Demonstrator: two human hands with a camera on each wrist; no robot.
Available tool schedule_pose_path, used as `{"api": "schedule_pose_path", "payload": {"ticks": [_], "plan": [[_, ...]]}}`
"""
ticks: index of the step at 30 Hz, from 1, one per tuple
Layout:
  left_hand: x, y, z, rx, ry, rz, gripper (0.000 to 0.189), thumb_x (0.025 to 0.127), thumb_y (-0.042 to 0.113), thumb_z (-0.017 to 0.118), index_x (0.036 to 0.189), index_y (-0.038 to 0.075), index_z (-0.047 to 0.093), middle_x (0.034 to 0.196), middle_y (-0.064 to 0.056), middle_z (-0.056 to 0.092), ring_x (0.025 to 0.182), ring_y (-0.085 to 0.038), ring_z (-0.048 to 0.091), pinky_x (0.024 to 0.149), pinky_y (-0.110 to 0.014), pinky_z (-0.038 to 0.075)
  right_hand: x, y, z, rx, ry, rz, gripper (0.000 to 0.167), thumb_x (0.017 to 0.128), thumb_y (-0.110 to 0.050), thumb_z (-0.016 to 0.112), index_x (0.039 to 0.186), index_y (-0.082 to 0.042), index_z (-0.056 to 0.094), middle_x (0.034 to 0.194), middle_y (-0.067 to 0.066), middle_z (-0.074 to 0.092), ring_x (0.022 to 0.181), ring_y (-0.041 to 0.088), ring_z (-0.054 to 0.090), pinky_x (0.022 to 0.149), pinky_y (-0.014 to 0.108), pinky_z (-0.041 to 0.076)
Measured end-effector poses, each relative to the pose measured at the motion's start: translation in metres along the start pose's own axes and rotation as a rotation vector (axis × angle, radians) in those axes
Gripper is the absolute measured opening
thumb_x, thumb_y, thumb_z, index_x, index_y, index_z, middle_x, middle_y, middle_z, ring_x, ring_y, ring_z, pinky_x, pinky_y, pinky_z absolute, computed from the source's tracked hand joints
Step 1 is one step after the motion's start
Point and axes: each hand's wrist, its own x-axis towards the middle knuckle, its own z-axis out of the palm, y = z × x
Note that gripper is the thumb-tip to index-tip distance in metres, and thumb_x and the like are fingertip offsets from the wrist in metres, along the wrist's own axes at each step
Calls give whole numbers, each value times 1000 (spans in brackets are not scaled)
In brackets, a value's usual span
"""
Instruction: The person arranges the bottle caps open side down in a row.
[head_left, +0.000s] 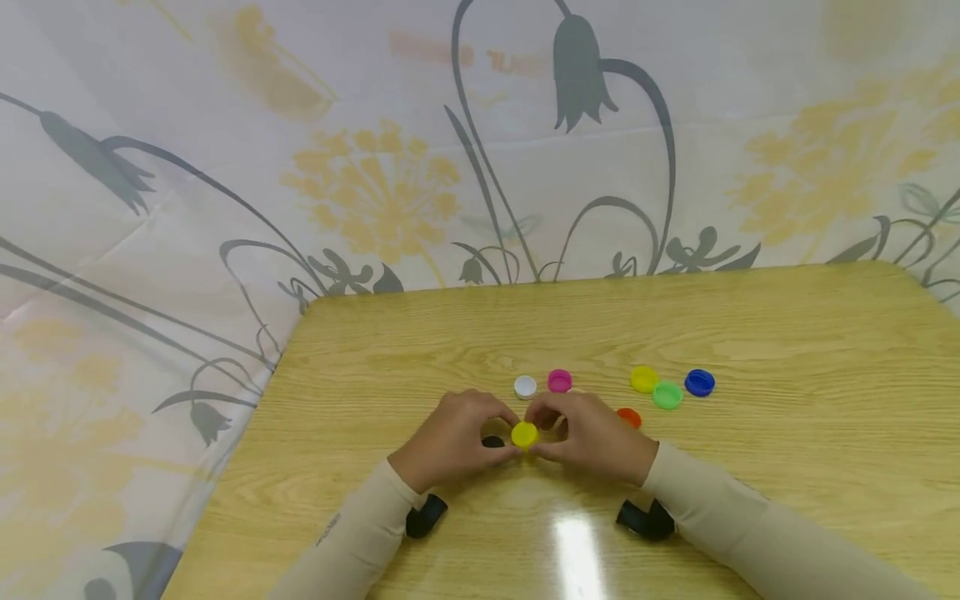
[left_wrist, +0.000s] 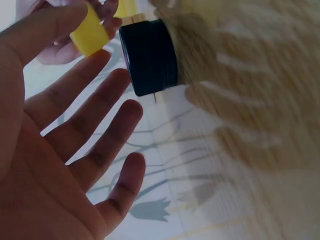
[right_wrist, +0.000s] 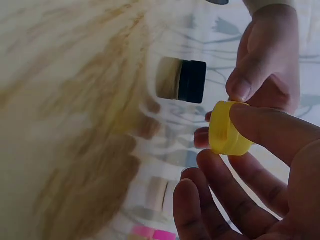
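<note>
A yellow bottle cap [head_left: 524,435] is held between both hands just over the table, with its flat top towards the head camera. My left hand [head_left: 459,439] pinches its left side between thumb and index finger; the other fingers are spread in the left wrist view. From the opposite side my right hand [head_left: 592,437] pinches the same cap [right_wrist: 225,132], thumb on one face and fingertips below. A black bottle cap [left_wrist: 149,57] stands on the table close to the left fingers, partly covered by that hand in the head view.
Beyond the hands lie a white cap [head_left: 525,387] and a pink cap [head_left: 559,381]. Farther right are another yellow cap [head_left: 643,379], a green cap [head_left: 667,395] and a blue cap [head_left: 700,382]. An orange-red cap [head_left: 628,417] shows beside the right hand. Patterned cloth [head_left: 390,167] hangs behind the table.
</note>
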Motion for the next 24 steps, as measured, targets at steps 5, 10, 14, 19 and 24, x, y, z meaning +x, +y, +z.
{"api": "schedule_pose_path", "payload": {"ticks": [5,10,14,19,24], "plan": [[1,1,1,25,-44,-1,28,84,40,81,104,20,77,103,11,75,102,-12,64,94,-40,50,-3,3,2,-10,-16,-2,23,84,-16,81,103,-13,68,95,-6,68,86,9,62,78,24,55],[0,0,3,19,-67,-19,29,84,40,81,104,18,77,102,9,75,98,-10,63,90,-33,51,-3,5,5,3,-32,-10,22,86,-19,80,103,-14,68,95,-7,68,86,8,62,77,24,55],[0,-2,3,35,-87,-38,29,85,42,80,104,20,77,102,11,74,97,-8,62,88,-32,50,0,5,6,14,-54,-4,22,87,-18,79,104,-14,68,95,-7,68,87,8,62,78,24,54],[-2,-1,3,78,-81,-39,28,84,43,79,102,22,77,102,11,73,97,-11,62,87,-40,48,1,6,7,28,-77,6,22,87,-16,78,107,-12,68,96,-6,68,87,10,62,79,23,54],[-3,0,4,77,-71,-23,26,83,40,81,100,21,77,100,10,73,97,-13,62,89,-42,49,1,7,7,42,-87,16,21,88,-16,77,107,-12,68,97,-6,68,88,10,62,80,23,54]]}}
